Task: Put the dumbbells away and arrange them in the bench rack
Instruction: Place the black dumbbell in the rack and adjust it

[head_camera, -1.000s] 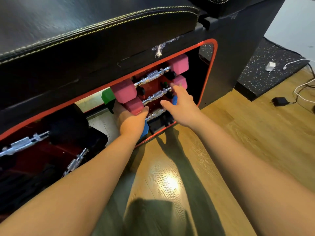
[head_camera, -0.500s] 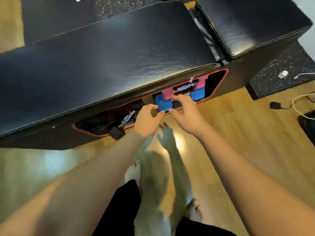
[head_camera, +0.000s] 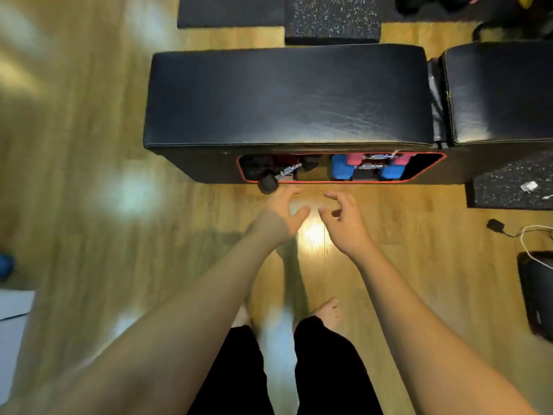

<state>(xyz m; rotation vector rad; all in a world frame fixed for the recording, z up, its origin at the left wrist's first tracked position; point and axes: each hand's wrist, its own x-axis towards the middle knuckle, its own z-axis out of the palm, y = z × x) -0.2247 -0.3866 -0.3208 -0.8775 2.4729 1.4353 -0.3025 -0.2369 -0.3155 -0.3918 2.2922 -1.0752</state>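
Observation:
The black padded bench has a red-rimmed rack opening in its front side. Inside on the right lie a blue dumbbell and a pink dumbbell above it, with chrome handles between their heads. On the left a black dumbbell pokes out of the opening with its chrome handle showing. My left hand and my right hand hover over the wooden floor in front of the opening, fingers loosely curled, holding nothing and touching nothing.
A second black cushion adjoins the bench on the right. Speckled rubber mats lie behind, and another mat at right holds a white charger. A black adapter with cable, a black box and my bare feet are on the floor.
My hands have left the dumbbells in the rack and drawn back over the floor. The view has risen from inside the opening to looking down on the bench top.

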